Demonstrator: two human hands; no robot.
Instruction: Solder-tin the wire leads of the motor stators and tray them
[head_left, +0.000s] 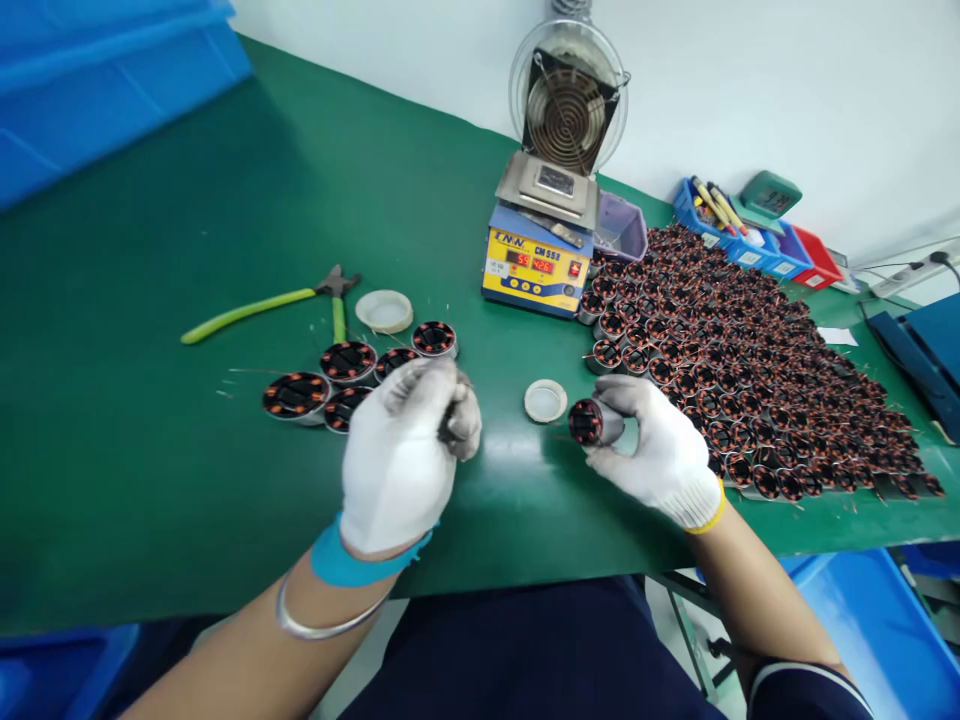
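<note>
In a white glove, my right hand (pixel 656 455) grips a motor stator (pixel 589 423), a short metal cylinder with copper windings and a black core, tilted so its wound end faces left. My left hand (pixel 409 440), also gloved, is closed with its fingers curled together; anything inside them is hidden. Several more stators (pixel 296 397) stand upright just beyond and left of that hand, partly covered by it. A small round white dish (pixel 545 401) lies between my hands, and a second white dish (pixel 384 311) sits behind the left group.
Green-handled cutters (pixel 251 318) lie open at the left. A yellow-and-blue soldering pot (pixel 534 265) stands at the back before a fan (pixel 566 115). Densely packed stators (pixel 750 370) cover the right side. Small bins (pixel 814 258) line the wall; a blue crate (pixel 112 90) is at upper left.
</note>
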